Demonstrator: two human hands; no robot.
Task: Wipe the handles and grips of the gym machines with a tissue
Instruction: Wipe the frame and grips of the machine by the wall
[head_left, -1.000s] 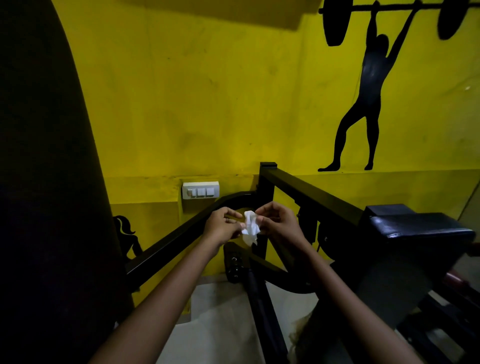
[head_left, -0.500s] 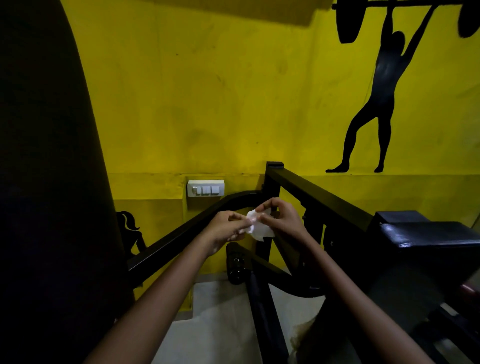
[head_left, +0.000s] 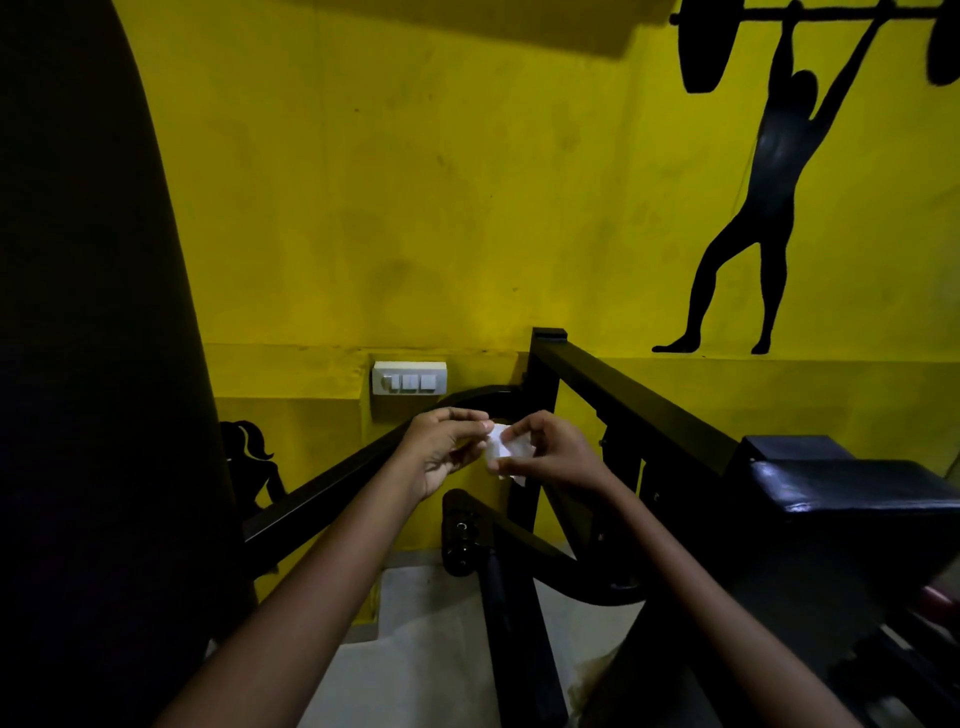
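— Both hands up front: the left hand (head_left: 447, 452) pinches one edge of the tissue (head_left: 506, 451), the right hand (head_left: 545, 457) curls its fingers (head_left: 511, 432) round the crumpled rest, in mid-air above the black machine frame (head_left: 623, 395).

— How'll it handle?

— Feather-light, soft, tears easily, I'd say; best bunched into a pad and held by the middle.

— And the surroundings?

— Dim room. Yellow wall (head_left: 415, 208), white switch plate (head_left: 409, 378), a black padded seat (head_left: 852, 488) on the right, pale floor (head_left: 426, 649) below.
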